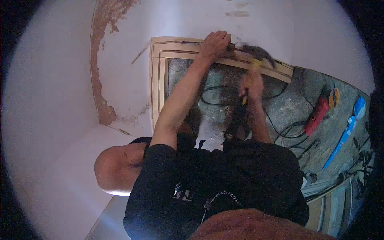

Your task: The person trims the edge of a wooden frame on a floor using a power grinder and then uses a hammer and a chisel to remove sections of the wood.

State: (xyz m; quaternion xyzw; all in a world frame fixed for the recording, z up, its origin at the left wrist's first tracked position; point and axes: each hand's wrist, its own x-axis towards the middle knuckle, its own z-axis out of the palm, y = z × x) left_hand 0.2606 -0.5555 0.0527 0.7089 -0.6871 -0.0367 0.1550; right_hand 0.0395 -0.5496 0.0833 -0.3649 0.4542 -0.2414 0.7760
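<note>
Nearest the camera, a black shirt (256,168) fills the lower middle, with a bare bent knee (116,169) beside it at the left. Farther off at the right, a red grinder (317,115) and a long blue thing (345,136) lie on the dusty grey floor (294,102). Left of the grinder, the right hand (253,85) is blurred, its fingers closed round a yellow-handled hammer (256,64); exactly how they wrap it is too smeared to tell. Beyond it, to the left, the left hand (216,44) sits on the top bar of a pale wooden frame (155,84), fingers curled tight over what looks like a short brown handle (231,47). This handle's end pokes out rightward, toward the dark hammer head, which is just beside it; whether they touch is unclear. The bar's long axis runs left to right, dipping toward the right, with the hammer head above its right half and the left hand nearer its middle. Beyond the frame spreads a white wall (188,20) with peeling brown patches.
</note>
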